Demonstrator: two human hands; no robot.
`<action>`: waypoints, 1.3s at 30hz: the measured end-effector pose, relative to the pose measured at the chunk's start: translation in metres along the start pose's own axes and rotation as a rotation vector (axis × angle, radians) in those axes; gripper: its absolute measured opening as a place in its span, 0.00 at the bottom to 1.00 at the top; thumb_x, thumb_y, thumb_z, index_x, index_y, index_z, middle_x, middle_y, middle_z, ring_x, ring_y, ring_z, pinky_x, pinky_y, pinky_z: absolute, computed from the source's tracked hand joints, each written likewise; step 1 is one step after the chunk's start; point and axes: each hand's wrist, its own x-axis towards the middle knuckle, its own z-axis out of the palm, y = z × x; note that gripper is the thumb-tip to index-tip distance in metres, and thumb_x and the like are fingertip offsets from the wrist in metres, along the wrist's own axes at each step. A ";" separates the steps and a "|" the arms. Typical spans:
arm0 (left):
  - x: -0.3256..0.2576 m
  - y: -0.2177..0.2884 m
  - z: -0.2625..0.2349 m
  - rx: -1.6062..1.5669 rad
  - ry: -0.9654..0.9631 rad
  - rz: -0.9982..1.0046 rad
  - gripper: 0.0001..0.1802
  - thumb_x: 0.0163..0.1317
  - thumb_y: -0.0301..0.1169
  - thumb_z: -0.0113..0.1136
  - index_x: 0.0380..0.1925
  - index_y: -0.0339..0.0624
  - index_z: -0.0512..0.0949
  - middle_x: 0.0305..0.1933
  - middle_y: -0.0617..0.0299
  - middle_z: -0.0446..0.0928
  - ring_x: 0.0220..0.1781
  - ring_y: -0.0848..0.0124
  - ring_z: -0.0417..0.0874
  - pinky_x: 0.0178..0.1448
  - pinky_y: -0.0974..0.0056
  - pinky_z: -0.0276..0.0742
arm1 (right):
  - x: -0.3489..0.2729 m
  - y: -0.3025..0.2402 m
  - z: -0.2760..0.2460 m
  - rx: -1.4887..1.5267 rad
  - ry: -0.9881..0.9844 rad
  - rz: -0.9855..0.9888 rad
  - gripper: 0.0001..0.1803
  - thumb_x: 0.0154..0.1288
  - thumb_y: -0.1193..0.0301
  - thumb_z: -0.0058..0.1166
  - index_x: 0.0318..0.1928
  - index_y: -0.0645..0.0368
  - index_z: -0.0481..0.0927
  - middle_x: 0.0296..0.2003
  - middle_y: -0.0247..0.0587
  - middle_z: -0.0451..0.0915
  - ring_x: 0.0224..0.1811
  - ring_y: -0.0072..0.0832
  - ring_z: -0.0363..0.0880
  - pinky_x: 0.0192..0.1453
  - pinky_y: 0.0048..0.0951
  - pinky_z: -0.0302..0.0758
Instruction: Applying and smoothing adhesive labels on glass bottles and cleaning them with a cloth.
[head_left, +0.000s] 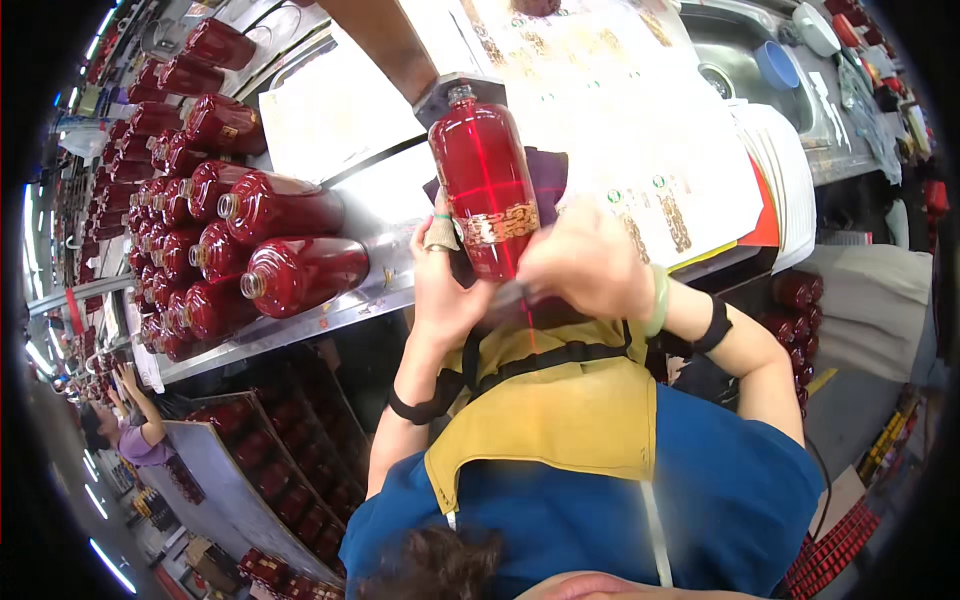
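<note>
A red glass bottle lies tilted in front of me, its bare threaded neck pointing away. Thin red light lines cross on its side. A gold patterned decal band runs round its lower part. My left hand is closed on the bottle's near left side, with a pale cover on one finger. My right hand is curled at the bottle's lower right, by the end of the band. Its fingertips are blurred, so what they hold, if anything, is hidden. Dark cloth shows behind the bottle.
Several red bottles lie stacked at the left. White sheets with gold decals cover the table at the right. A brown post stands beyond the bottle. At the far right is a metal sink with a blue bowl. Another person works far left.
</note>
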 end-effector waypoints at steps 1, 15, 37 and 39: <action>-0.001 0.002 -0.001 0.064 0.030 0.054 0.53 0.51 0.28 0.78 0.76 0.30 0.60 0.62 0.45 0.78 0.62 0.55 0.79 0.67 0.56 0.72 | 0.007 0.005 0.004 0.071 0.204 0.314 0.12 0.59 0.79 0.66 0.45 0.56 0.85 0.38 0.35 0.86 0.40 0.30 0.84 0.49 0.31 0.79; -0.001 0.015 0.017 -0.155 0.151 -0.116 0.56 0.48 0.29 0.80 0.76 0.30 0.61 0.66 0.40 0.75 0.67 0.50 0.76 0.72 0.55 0.71 | -0.014 -0.006 0.017 0.181 0.397 0.627 0.12 0.62 0.81 0.66 0.46 0.63 0.82 0.37 0.38 0.84 0.37 0.25 0.79 0.44 0.29 0.75; 0.097 -0.067 -0.023 0.456 0.284 -0.225 0.33 0.67 0.34 0.65 0.64 0.20 0.70 0.70 0.35 0.69 0.75 0.42 0.66 0.76 0.44 0.65 | 0.000 -0.002 0.001 0.122 0.440 0.769 0.23 0.60 0.70 0.72 0.53 0.57 0.77 0.31 0.24 0.60 0.30 0.17 0.55 0.35 0.22 0.56; 0.104 -0.088 -0.019 0.609 0.288 -0.251 0.28 0.65 0.34 0.65 0.58 0.24 0.75 0.69 0.39 0.70 0.75 0.48 0.65 0.75 0.41 0.64 | 0.018 -0.011 -0.001 -0.022 0.309 0.687 0.19 0.58 0.75 0.72 0.49 0.59 0.80 0.33 0.33 0.67 0.32 0.25 0.65 0.38 0.26 0.65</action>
